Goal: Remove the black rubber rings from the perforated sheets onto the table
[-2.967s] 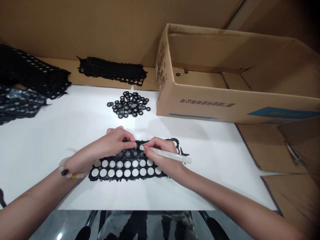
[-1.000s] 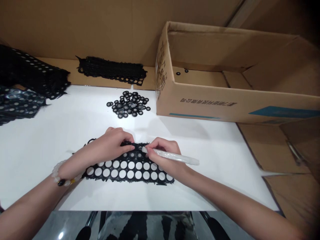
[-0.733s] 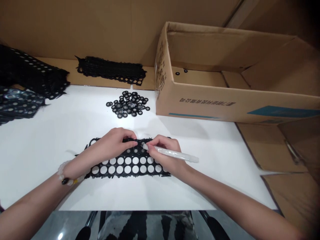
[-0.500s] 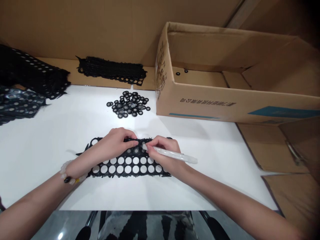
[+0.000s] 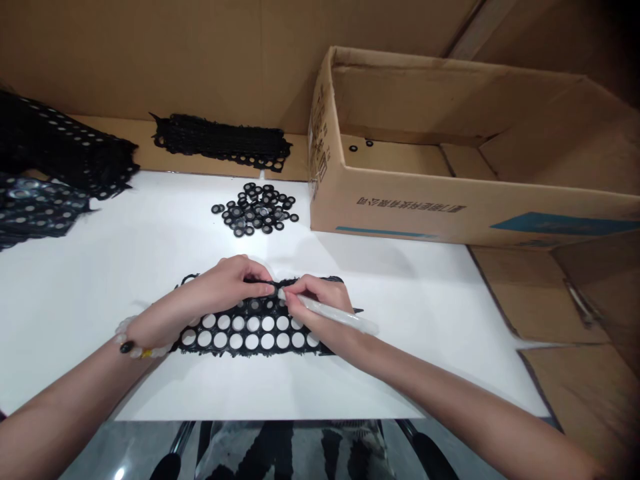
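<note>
the black, ragged-edged, round-holed sheet is pinched by the left hand; a white pen-like tool, by the right hand.

We took this for a workshop: cardboard partition, white tabletop, stacked perforated sheets, heaped black rings and an open carton showed it.

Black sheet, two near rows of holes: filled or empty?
Empty where visible: the white table shows through the black sheet there.
</note>
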A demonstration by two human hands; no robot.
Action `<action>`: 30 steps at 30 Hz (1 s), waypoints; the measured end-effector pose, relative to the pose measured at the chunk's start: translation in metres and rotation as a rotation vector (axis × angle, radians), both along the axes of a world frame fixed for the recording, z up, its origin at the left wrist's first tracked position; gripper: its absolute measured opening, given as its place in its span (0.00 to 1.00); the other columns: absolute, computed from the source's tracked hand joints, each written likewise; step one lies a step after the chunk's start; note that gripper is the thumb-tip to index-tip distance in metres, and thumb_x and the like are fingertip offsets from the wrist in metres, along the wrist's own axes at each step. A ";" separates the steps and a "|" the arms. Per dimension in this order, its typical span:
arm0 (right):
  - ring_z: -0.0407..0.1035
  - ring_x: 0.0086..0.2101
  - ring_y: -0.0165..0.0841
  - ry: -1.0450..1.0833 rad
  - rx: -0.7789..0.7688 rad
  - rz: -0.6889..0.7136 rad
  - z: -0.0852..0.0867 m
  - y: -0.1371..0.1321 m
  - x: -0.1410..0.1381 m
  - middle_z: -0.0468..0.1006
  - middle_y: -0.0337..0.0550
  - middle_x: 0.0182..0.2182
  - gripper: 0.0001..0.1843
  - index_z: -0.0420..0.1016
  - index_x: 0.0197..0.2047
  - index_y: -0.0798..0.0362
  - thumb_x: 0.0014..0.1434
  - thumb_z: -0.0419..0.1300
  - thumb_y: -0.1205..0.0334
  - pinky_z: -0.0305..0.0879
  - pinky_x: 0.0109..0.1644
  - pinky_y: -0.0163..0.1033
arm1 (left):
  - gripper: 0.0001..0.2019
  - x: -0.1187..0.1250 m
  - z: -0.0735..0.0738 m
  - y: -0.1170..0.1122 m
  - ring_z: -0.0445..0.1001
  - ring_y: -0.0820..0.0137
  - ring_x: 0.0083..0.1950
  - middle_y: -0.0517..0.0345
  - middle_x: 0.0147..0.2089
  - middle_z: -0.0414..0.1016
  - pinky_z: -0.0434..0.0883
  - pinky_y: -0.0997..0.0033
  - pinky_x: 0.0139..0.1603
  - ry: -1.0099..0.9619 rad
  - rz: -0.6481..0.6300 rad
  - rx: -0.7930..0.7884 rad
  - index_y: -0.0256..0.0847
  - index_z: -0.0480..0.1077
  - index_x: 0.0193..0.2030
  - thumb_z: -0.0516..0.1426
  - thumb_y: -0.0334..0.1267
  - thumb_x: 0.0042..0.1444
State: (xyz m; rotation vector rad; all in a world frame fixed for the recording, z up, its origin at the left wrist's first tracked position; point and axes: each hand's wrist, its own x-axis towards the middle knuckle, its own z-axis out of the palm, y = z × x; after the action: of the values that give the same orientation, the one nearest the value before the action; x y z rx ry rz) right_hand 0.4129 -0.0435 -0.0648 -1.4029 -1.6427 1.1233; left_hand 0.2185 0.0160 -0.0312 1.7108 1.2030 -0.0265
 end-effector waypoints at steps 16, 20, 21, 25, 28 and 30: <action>0.58 0.17 0.23 0.027 0.039 0.147 0.001 -0.005 0.006 0.67 0.31 0.16 0.04 0.74 0.25 0.53 0.49 0.60 0.69 0.54 0.22 0.30 | 0.12 -0.006 0.003 -0.007 0.67 0.65 0.36 0.59 0.28 0.68 0.61 0.66 0.43 0.139 -0.178 0.174 0.43 0.74 0.30 0.56 0.49 0.53; 0.62 0.19 0.24 0.019 0.055 0.153 -0.001 -0.005 0.005 0.71 0.32 0.18 0.04 0.74 0.26 0.53 0.50 0.60 0.69 0.57 0.24 0.30 | 0.16 -0.009 0.000 -0.005 0.66 0.63 0.39 0.57 0.31 0.66 0.61 0.64 0.44 0.150 -0.170 0.146 0.43 0.74 0.30 0.55 0.52 0.55; 0.62 0.19 0.24 0.014 0.052 0.153 -0.001 -0.005 0.005 0.72 0.32 0.19 0.04 0.74 0.26 0.53 0.51 0.60 0.69 0.57 0.25 0.30 | 0.16 -0.011 -0.001 -0.004 0.66 0.62 0.40 0.56 0.32 0.66 0.61 0.64 0.45 0.153 -0.169 0.140 0.43 0.74 0.30 0.54 0.53 0.55; 0.64 0.21 0.25 0.006 -0.003 0.154 0.001 -0.007 0.003 0.73 0.32 0.20 0.04 0.75 0.28 0.52 0.52 0.60 0.68 0.58 0.25 0.29 | 0.15 -0.013 -0.005 -0.002 0.65 0.61 0.42 0.56 0.33 0.66 0.61 0.62 0.46 0.139 -0.154 0.136 0.43 0.74 0.30 0.55 0.52 0.55; 0.65 0.22 0.25 0.005 -0.041 0.124 0.003 -0.009 -0.001 0.73 0.32 0.21 0.05 0.74 0.28 0.52 0.54 0.60 0.67 0.58 0.26 0.29 | 0.16 -0.014 -0.007 0.000 0.65 0.62 0.41 0.57 0.31 0.66 0.61 0.63 0.46 0.074 -0.166 0.113 0.42 0.73 0.28 0.55 0.52 0.55; 0.65 0.22 0.25 0.001 -0.031 0.116 0.005 -0.009 -0.004 0.72 0.32 0.21 0.05 0.74 0.28 0.52 0.54 0.59 0.68 0.59 0.27 0.29 | 0.16 -0.015 -0.009 0.001 0.66 0.63 0.40 0.57 0.29 0.66 0.62 0.63 0.47 0.040 -0.176 0.085 0.42 0.72 0.26 0.55 0.52 0.54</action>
State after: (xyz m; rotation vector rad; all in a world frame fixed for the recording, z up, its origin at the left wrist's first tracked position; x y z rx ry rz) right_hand 0.4092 -0.0528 -0.0600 -1.3404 -1.7312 1.2195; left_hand 0.2035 0.0173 -0.0398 1.8950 1.0931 -0.1176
